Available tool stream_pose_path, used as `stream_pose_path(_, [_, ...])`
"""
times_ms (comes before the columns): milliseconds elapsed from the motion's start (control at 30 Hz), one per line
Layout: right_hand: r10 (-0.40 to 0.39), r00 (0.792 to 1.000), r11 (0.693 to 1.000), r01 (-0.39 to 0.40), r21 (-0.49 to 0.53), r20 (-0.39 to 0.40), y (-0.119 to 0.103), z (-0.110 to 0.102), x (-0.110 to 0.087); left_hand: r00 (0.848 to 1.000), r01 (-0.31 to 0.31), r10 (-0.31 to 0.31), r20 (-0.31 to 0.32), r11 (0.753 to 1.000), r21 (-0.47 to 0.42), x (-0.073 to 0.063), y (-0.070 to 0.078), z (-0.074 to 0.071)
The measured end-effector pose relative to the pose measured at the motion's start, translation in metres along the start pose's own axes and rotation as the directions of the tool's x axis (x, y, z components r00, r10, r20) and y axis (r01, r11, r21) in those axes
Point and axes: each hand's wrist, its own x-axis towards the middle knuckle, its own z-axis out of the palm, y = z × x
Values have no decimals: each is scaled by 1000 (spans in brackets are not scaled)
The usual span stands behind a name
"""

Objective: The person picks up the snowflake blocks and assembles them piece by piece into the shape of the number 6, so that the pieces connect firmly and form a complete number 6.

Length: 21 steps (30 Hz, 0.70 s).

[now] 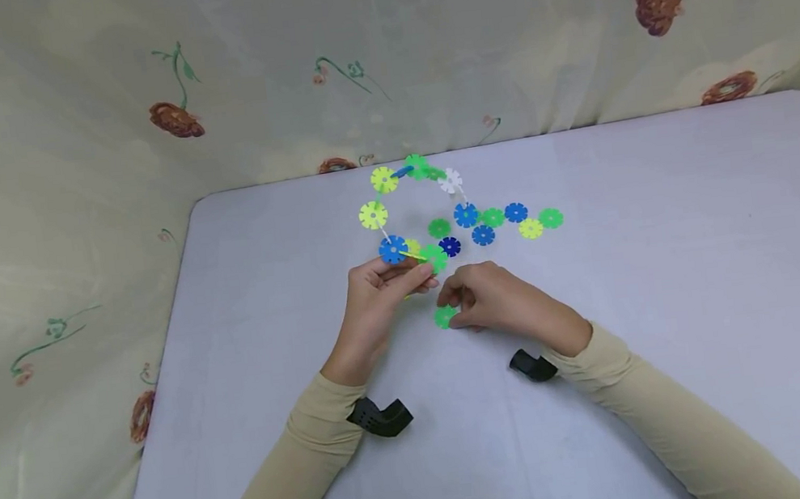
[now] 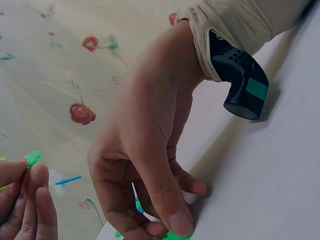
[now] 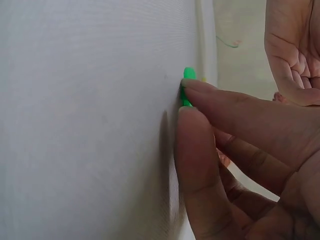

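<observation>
My left hand [image 1: 379,296] pinches a green notched disc [image 1: 434,259] between thumb and fingers. That disc is at the near end of a curved chain of slotted discs, which runs through a blue disc [image 1: 393,249] and yellow discs [image 1: 373,216] to green and a white disc [image 1: 450,181]. Just right of it, my right hand [image 1: 496,300] pinches a single green disc [image 1: 445,317] by its edge. In the right wrist view this green disc [image 3: 189,86] is edge-on between thumb and finger, close over the tabletop.
Loose discs lie on the white table [image 1: 666,270] beyond my hands: a dark blue disc [image 1: 450,247], a green disc [image 1: 551,218], a yellow disc [image 1: 531,228] and several others. A flowered curtain [image 1: 252,94] hangs behind and left. Black wrist cameras [image 1: 381,418] sit at both cuffs.
</observation>
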Motion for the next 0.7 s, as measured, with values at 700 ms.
stream_pose_path(700, [-158, 942, 983, 179, 45, -295, 6, -39, -16, 1000, -18, 18, 6, 1000, -19, 1, 0, -1])
